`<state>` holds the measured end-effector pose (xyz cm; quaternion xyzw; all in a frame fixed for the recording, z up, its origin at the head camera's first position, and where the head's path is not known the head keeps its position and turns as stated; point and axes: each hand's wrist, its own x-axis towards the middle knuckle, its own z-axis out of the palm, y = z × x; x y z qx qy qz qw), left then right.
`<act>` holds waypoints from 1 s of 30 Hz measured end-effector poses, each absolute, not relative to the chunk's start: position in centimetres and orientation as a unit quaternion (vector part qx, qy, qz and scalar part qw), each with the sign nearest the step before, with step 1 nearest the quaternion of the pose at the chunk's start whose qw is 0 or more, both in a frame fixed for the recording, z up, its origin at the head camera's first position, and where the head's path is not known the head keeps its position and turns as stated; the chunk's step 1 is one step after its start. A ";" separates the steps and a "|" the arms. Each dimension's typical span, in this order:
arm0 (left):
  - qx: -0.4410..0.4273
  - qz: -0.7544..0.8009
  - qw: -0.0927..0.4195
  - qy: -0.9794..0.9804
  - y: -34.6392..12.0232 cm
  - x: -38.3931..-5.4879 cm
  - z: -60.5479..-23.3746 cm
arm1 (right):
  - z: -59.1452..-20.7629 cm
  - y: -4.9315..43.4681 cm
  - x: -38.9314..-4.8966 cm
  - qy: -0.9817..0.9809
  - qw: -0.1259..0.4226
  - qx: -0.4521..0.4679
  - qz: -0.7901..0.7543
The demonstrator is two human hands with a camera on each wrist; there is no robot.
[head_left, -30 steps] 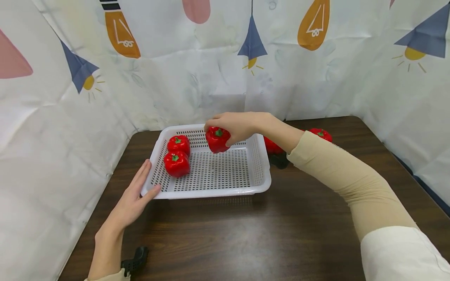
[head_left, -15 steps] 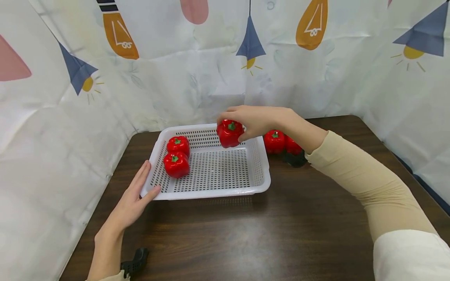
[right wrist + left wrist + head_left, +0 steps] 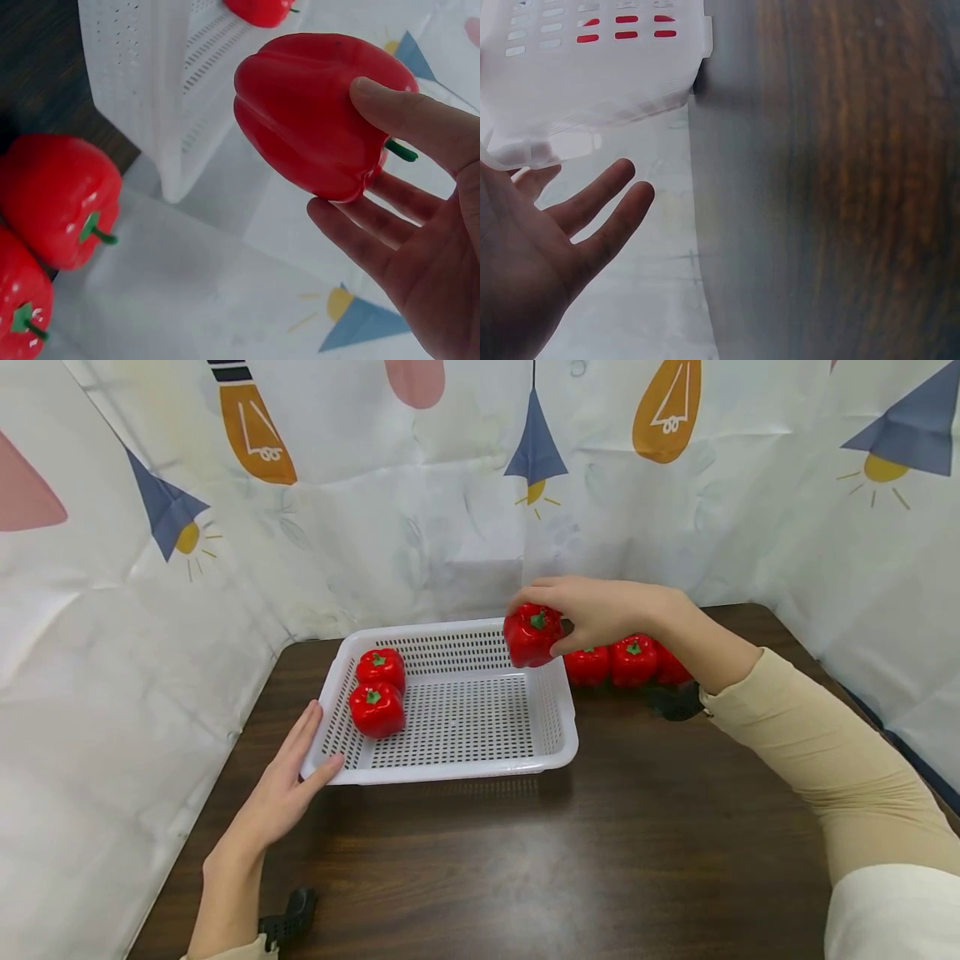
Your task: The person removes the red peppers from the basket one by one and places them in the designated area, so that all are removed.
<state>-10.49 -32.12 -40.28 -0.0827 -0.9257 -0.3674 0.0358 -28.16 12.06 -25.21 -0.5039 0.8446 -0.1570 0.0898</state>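
Observation:
In the head view, my right hand [image 3: 600, 608] grips a red bell pepper [image 3: 529, 640] above the basket's far right corner. The right wrist view shows the thumb on one side of this pepper [image 3: 315, 112] and the fingertips on the other, with its green stem facing the palm. Two more red peppers, a far one [image 3: 381, 667] and a near one [image 3: 377, 712], lie inside the white perforated basket [image 3: 450, 771] along its left side. My left hand [image 3: 273, 797] rests against the basket's near left corner, its fingers extended and spread in the left wrist view.
Several red peppers [image 3: 633, 660] stand in a row right of the basket, partly hidden by my right forearm. The dark wooden table [image 3: 480, 877] meets a white printed cloth [image 3: 450, 552] at the back and sides. Black straps circle both wrists.
My right hand has carried the pepper rightward and slightly up, from over the basket's middle to its right end. The row of peppers shows more now. My left hand stays put.

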 end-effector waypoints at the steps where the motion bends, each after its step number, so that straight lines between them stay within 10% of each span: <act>1: -0.082 -0.367 0.036 -0.926 -32.1 -10.5 -40.3 | -25.2 12.3 -28.2 0.845 0.089 -0.504 -0.158; 30: -0.088 -0.375 0.033 -0.922 -32.4 -10.7 -40.3 | -24.9 19.9 -27.0 0.865 0.066 -0.473 -0.152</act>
